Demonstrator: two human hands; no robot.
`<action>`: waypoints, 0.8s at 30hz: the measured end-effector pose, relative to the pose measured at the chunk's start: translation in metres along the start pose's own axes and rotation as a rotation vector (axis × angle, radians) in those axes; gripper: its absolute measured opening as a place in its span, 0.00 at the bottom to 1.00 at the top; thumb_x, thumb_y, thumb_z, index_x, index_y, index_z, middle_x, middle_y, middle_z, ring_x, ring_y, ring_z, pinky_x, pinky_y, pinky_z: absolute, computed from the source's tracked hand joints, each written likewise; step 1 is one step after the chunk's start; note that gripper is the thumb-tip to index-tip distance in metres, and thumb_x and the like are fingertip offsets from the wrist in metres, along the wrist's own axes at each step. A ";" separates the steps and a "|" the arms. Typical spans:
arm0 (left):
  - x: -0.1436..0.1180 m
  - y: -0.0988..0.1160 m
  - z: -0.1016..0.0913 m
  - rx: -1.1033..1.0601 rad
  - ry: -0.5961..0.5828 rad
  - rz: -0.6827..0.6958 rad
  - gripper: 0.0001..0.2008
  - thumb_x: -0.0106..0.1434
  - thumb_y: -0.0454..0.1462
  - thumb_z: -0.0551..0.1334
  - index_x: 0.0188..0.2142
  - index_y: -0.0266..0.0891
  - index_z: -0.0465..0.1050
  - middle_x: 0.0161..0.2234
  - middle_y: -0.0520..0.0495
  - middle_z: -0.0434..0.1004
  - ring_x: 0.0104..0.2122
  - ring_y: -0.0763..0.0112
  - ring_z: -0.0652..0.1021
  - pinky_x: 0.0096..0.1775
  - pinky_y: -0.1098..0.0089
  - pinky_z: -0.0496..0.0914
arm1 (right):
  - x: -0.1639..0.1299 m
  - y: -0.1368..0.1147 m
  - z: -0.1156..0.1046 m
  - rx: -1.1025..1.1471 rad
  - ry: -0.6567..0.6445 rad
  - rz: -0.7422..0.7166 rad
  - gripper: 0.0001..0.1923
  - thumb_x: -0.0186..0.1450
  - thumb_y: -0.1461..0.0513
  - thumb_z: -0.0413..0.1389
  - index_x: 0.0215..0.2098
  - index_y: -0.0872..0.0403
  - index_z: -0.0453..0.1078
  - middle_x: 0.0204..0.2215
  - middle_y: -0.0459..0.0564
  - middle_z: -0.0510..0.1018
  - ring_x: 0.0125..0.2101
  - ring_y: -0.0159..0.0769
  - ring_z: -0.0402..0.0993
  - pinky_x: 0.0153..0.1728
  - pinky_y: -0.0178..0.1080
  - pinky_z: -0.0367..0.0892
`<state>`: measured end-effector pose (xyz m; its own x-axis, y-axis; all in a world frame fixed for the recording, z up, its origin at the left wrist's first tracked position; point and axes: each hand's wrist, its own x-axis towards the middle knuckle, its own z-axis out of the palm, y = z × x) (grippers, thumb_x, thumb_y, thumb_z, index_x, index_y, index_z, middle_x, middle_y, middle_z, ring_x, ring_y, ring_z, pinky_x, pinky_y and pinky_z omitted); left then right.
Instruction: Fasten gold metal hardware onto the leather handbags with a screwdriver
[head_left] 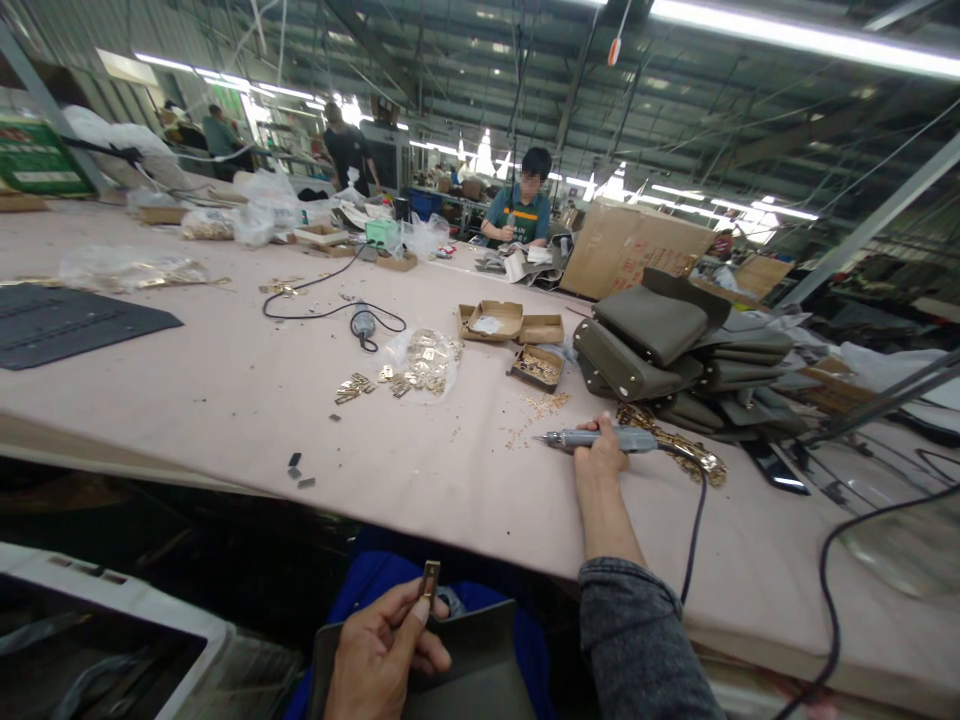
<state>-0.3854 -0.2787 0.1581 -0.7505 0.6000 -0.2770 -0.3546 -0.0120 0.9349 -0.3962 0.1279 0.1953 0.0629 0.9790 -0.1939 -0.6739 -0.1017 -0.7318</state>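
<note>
While my left hand [386,650] pinches a gold clasp [430,577] above the grey flap [480,650] in my lap, unfastened yet, my right hand [600,455] grips the electric screwdriver [600,439] on the desk [225,390].

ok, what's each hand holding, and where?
Left hand pinches a small gold metal fitting by its lower end. Right hand grips the electric screwdriver mid-barrel.

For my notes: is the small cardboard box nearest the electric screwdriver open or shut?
Open: the small cardboard box has no lid on, and gold metal parts show inside.
</note>
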 end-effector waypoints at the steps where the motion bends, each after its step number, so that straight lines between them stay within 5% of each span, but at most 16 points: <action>1: 0.000 0.000 0.000 0.000 -0.001 0.004 0.24 0.59 0.54 0.70 0.41 0.35 0.82 0.28 0.40 0.83 0.20 0.64 0.81 0.24 0.72 0.75 | 0.000 -0.001 0.000 0.004 -0.007 0.003 0.20 0.61 0.64 0.68 0.32 0.51 0.57 0.25 0.37 0.72 0.18 0.24 0.67 0.20 0.30 0.72; 15: 0.001 0.002 0.002 -0.054 -0.003 0.003 0.28 0.58 0.56 0.70 0.41 0.32 0.80 0.35 0.36 0.84 0.21 0.65 0.81 0.24 0.72 0.75 | -0.030 -0.032 -0.003 0.156 -0.248 0.129 0.15 0.62 0.67 0.65 0.31 0.53 0.60 0.25 0.37 0.66 0.19 0.22 0.62 0.24 0.28 0.69; 20: 0.004 0.011 0.007 -0.086 0.032 -0.032 0.30 0.58 0.55 0.69 0.47 0.29 0.77 0.37 0.36 0.83 0.28 0.61 0.84 0.29 0.69 0.79 | -0.072 -0.053 -0.011 0.199 -0.383 0.187 0.13 0.60 0.70 0.63 0.31 0.54 0.62 0.27 0.39 0.66 0.21 0.21 0.61 0.26 0.28 0.68; 24: 0.004 0.015 0.011 -0.112 0.039 -0.072 0.25 0.59 0.50 0.68 0.42 0.28 0.77 0.36 0.35 0.83 0.29 0.60 0.85 0.29 0.71 0.79 | -0.130 -0.065 -0.027 0.194 -0.564 0.256 0.11 0.56 0.68 0.66 0.32 0.56 0.67 0.29 0.41 0.67 0.22 0.21 0.61 0.26 0.28 0.69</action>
<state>-0.3875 -0.2677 0.1733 -0.7413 0.5712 -0.3525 -0.4662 -0.0603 0.8826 -0.3413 0.0024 0.2505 -0.4781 0.8759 0.0647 -0.7401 -0.3621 -0.5666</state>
